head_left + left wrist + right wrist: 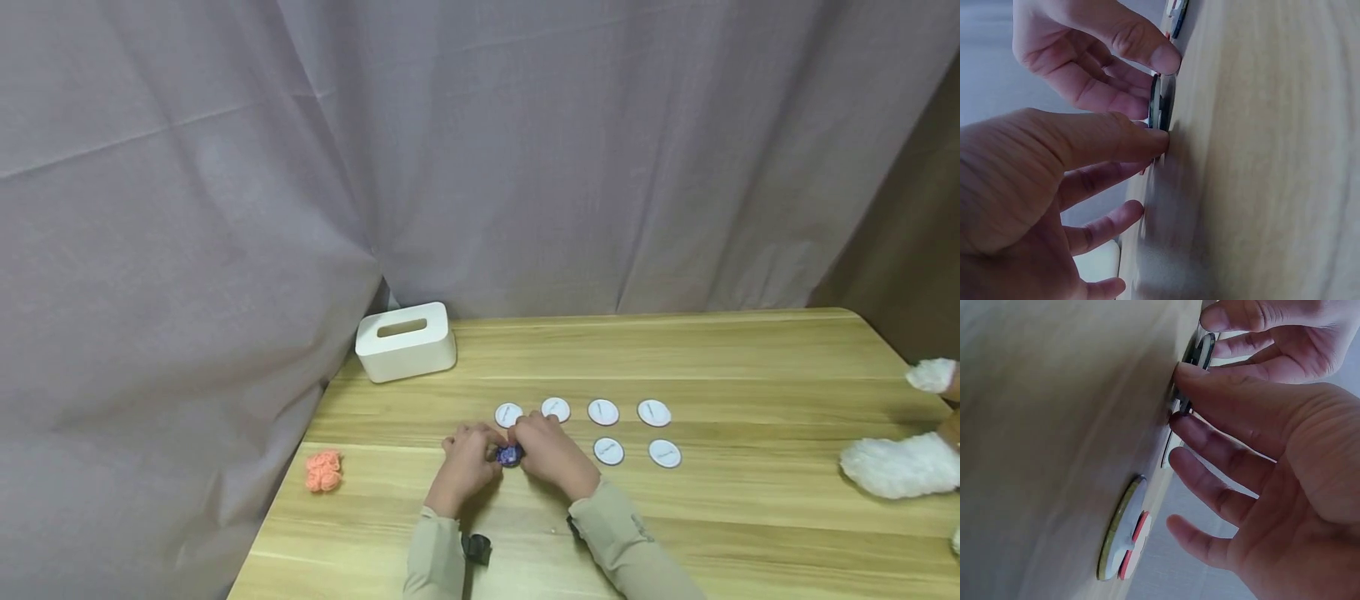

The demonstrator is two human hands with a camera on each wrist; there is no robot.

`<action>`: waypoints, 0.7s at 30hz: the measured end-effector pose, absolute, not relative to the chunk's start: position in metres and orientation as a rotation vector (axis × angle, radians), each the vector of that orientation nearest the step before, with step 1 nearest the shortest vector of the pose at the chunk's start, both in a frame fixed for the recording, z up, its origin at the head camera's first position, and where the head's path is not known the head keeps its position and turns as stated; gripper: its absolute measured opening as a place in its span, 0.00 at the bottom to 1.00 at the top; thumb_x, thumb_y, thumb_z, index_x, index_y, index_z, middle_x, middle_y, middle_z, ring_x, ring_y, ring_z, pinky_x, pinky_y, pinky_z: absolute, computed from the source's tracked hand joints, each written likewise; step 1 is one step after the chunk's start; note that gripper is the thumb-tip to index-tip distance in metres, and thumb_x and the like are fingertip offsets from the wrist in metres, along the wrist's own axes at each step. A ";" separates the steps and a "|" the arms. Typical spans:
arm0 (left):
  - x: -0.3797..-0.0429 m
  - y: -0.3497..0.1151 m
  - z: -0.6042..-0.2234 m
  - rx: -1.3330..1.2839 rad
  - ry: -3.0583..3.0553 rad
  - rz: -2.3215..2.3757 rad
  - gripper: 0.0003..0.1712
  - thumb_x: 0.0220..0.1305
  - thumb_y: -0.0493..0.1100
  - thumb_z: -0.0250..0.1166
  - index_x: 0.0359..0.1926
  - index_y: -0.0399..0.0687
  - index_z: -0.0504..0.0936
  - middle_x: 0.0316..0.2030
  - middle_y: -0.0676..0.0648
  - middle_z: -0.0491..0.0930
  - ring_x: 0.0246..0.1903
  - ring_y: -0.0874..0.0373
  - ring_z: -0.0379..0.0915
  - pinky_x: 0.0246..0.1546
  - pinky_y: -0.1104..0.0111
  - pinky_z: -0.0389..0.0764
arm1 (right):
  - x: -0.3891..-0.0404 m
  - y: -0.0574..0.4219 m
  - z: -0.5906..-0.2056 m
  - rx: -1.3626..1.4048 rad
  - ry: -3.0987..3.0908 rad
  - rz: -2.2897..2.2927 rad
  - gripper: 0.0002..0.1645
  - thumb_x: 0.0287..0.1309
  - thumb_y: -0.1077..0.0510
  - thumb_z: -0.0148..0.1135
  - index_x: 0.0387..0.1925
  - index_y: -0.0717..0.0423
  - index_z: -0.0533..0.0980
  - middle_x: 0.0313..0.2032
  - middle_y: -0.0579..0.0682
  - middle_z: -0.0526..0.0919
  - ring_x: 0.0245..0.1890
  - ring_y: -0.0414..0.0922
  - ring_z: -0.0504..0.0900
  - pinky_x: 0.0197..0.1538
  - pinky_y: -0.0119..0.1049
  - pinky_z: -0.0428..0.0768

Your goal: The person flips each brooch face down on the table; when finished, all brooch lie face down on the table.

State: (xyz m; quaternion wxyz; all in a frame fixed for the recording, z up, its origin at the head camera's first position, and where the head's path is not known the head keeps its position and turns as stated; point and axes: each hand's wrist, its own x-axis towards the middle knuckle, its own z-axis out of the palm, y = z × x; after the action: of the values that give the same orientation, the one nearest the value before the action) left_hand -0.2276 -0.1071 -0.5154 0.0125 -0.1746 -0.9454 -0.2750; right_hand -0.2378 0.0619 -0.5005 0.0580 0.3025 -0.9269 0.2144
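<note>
Between the two hands is a small round disc (510, 455) with a purple patterned top. My left hand (467, 465) pinches its left edge between thumb and fingers. On the opposite edge, my right hand (553, 452) grips with thumb and index finger. Seen from the side in the left wrist view, the disc (1155, 103) has a thin dark rim and tilts up from the wooden table (1272, 156). The other fingers of the right hand (1272, 462) are spread apart in the right wrist view. White round discs (508, 414) with dark writing lie just behind the hands.
More white discs (603, 412) lie in two rows toward the right. A white tissue box (405, 354) stands at the back left, and an orange flower-shaped item (323, 472) lies at the left. White fluffy objects (900, 467) reach over the right side. A grey curtain (525, 167) hangs behind.
</note>
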 end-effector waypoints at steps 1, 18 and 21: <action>-0.228 -0.107 -0.515 -0.548 -2.946 -0.864 0.18 0.44 0.29 0.72 0.40 0.44 0.89 0.45 0.47 0.84 0.48 0.43 0.71 0.48 0.38 0.62 | -0.238 0.062 -0.500 0.912 -2.813 0.646 0.15 0.34 0.76 0.66 0.20 0.52 0.79 0.21 0.42 0.74 0.27 0.45 0.68 0.35 0.45 0.66; -0.226 -0.113 -0.518 -0.550 -2.838 -0.998 0.08 0.46 0.31 0.78 0.26 0.47 0.90 0.35 0.52 0.89 0.42 0.49 0.74 0.48 0.39 0.61 | -0.238 0.064 -0.500 0.908 -2.800 0.686 0.21 0.32 0.77 0.63 0.10 0.48 0.68 0.14 0.39 0.67 0.18 0.40 0.65 0.25 0.36 0.68; -0.227 -0.116 -0.518 -0.545 -2.838 -1.019 0.07 0.47 0.32 0.78 0.25 0.48 0.89 0.35 0.53 0.89 0.44 0.49 0.75 0.50 0.38 0.61 | -0.238 0.064 -0.497 0.900 -2.810 0.695 0.21 0.32 0.77 0.63 0.10 0.49 0.68 0.14 0.39 0.67 0.19 0.40 0.65 0.25 0.35 0.68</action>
State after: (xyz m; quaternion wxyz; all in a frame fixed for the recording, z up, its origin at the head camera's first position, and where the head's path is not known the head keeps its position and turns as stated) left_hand -0.2267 -0.1157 -0.5181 0.0386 -0.1777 -0.9255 -0.3323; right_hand -0.2375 0.0640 -0.4974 0.0551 0.2965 -0.9256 0.2289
